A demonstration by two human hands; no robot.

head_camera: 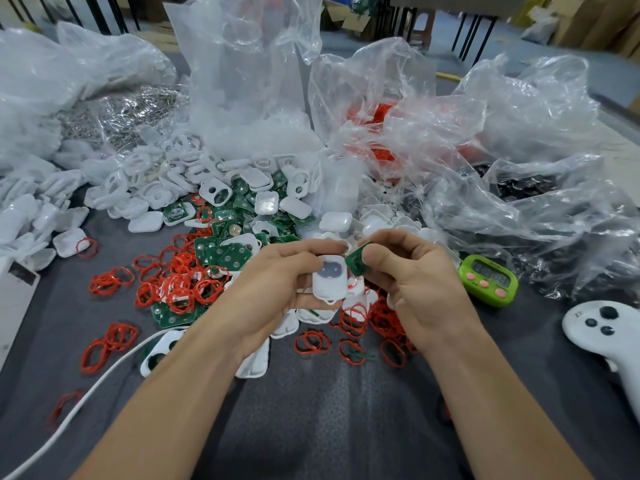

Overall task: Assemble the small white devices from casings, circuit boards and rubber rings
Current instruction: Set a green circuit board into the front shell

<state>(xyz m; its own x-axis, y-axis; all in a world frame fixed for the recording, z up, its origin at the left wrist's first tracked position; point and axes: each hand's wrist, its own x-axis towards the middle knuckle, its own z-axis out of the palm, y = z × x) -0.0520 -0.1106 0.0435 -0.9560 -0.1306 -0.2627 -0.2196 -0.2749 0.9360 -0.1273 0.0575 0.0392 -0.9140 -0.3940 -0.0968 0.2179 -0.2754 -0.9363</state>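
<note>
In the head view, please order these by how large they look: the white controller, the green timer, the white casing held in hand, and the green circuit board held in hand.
1. white controller, although the frame edge cuts it off
2. green timer
3. white casing
4. circuit board, smallest, partly covered by fingers

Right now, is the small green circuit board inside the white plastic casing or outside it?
Outside: the right hand pinches the green circuit board beside the white plastic casing in the left hand.
</note>
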